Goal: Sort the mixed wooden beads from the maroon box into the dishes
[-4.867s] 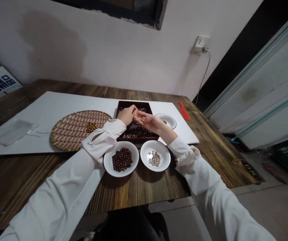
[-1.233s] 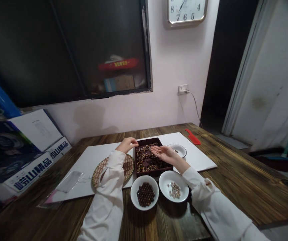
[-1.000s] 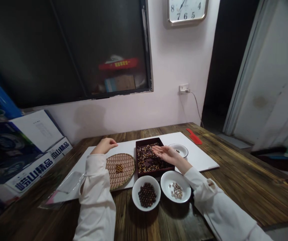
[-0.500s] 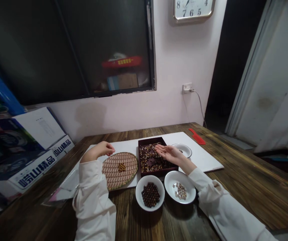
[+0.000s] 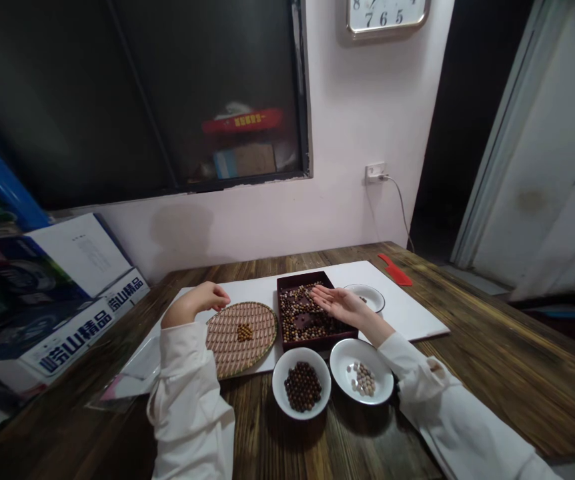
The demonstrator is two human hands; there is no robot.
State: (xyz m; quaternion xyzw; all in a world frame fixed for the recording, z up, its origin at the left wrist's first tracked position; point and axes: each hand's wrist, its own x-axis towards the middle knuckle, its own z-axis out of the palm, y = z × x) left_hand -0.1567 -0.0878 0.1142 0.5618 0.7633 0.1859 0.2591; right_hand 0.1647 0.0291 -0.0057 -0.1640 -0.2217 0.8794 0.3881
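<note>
My right hand [image 5: 337, 303] is open, palm up with the fingers stretched out, over the dark red box [image 5: 318, 343]. Many small brown and tan beads [image 5: 295, 307] lie in that box; no object shows on the palm. My left hand [image 5: 207, 298] hovers at the far left rim of a woven round tray [image 5: 227, 353], its fingers loosely bent downward and nothing visible in them. A small heap of yellow-brown beads [image 5: 244, 332] lies on the tray. Close to me stand a white bowl [image 5: 278, 393] of dark brown beads [image 5: 302, 387] and a white bowl [image 5: 340, 357] of pale beads [image 5: 363, 379].
Beneath the box and tray lies a white board [image 5: 412, 320]. Another white dish [image 5: 376, 301] sits behind my right hand. A red comb [image 5: 395, 271] lies at the back right of the wooden table [image 5: 467, 360]. Cartons [image 5: 80, 327] and a clear plastic bag [image 5: 132, 373] are at the left.
The view has shifted very slightly. Both hands keep their pose and place, and the beads and bowls look the same.
</note>
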